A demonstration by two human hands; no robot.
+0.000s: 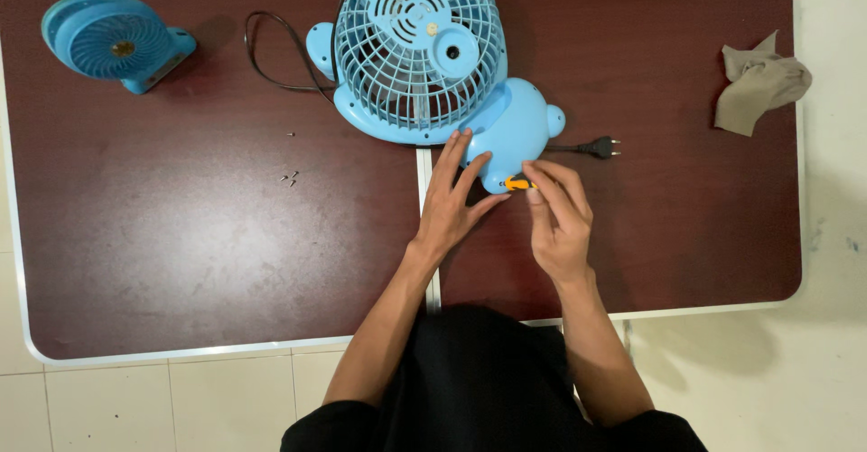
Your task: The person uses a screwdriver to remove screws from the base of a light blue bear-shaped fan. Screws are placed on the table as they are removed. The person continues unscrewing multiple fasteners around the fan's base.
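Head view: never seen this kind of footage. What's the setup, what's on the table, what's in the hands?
One camera worn on the person's head looks straight down at their own bare hands over a dark brown table. The left hand rests on the base of a blue desk fan. The right hand pinches a small orange and black tool against that base. Also there: a smaller blue fan part, a few loose screws, the fan's plug and a crumpled grey cloth.

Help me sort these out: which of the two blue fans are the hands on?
The large caged fan at the table's middle; both the left hand and right hand touch its base. The small fan sits untouched, far left.
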